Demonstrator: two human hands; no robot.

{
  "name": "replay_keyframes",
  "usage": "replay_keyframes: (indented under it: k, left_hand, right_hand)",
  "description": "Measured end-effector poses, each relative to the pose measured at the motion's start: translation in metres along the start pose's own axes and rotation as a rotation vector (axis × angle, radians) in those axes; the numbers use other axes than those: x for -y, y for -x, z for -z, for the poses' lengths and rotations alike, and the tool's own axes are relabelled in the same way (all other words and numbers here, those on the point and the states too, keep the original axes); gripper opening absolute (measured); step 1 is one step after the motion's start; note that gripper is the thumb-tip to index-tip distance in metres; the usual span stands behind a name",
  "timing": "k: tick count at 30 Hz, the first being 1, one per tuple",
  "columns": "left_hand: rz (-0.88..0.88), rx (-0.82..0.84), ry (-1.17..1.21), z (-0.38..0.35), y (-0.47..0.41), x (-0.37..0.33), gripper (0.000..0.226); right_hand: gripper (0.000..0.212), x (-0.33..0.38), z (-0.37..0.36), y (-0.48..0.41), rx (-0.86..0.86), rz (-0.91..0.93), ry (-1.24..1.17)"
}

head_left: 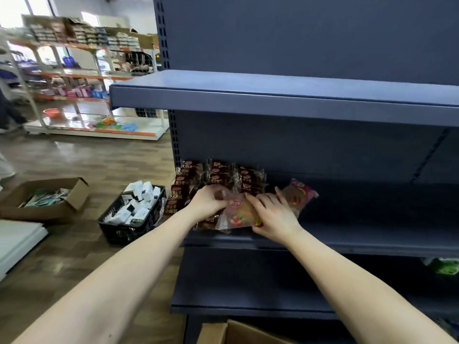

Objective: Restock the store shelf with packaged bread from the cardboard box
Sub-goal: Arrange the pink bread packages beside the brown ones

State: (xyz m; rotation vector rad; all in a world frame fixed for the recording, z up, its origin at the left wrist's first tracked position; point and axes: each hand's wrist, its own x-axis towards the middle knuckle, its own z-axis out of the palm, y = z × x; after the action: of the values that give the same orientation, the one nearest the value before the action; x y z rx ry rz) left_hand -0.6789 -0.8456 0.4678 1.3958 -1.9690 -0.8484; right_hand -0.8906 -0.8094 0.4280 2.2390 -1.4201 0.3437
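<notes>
Both hands are at the middle shelf (372,240) of the dark blue store rack. My left hand (208,202) and my right hand (274,216) together hold a clear bread packet (237,214) with pink and red print, standing near the shelf's front edge. A second packet of the same kind (301,192) leans just behind my right hand. Rows of brown bread packets (218,176) fill the shelf's left end, behind and left of my left hand. The flap of the cardboard box (236,332) shows at the bottom edge.
The upper shelf (273,100) overhangs the hands. A black crate (135,214) of white boxes and another cardboard box (47,198) sit on the wooden floor at left. White panels (17,242) lie at far left. A green packet (445,265) shows on the lower right shelf.
</notes>
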Motion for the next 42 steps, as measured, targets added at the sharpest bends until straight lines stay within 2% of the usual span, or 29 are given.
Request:
replay_keyframes:
  k: [7,11,18,24,30,34,38,42]
  left_hand:
    - [-0.026,-0.014,0.013,-0.016,-0.01,-0.009,0.023]
    - [-0.043,0.013,0.029,-0.026,-0.014,-0.013,0.026]
    - [-0.173,0.077,-0.007,-0.046,-0.031,-0.026,0.033]
    - [-0.257,0.177,0.012,-0.087,-0.062,-0.051,0.036]
    - [-0.321,0.241,-0.118,-0.129,-0.079,-0.064,0.035]
    - [-0.338,0.263,-0.312,-0.153,-0.086,-0.064,0.05]
    - [-0.288,0.218,-0.442,-0.168,-0.087,-0.072,0.066]
    - [-0.136,0.197,-0.512,-0.192,-0.097,-0.08,0.072]
  right_hand:
    - [0.093,-0.011,-0.001,0.008,0.063,-0.16,-0.017]
    - [0.088,-0.025,-0.003,0.019,0.178,-0.365,-0.022]
    - [0.084,-0.049,-0.01,0.031,0.041,-0.571,0.03]
    - [0.084,-0.062,0.0,0.054,0.05,-0.758,0.146]
    - [0.08,-0.077,0.011,0.088,0.078,-0.881,0.276]
    - [0.079,-0.081,0.011,0.096,0.079,-0.977,0.281]
    - [0.08,-0.088,0.001,0.105,0.093,-0.943,0.301]
    - [0.081,-0.115,-0.005,0.111,0.083,-0.865,0.331]
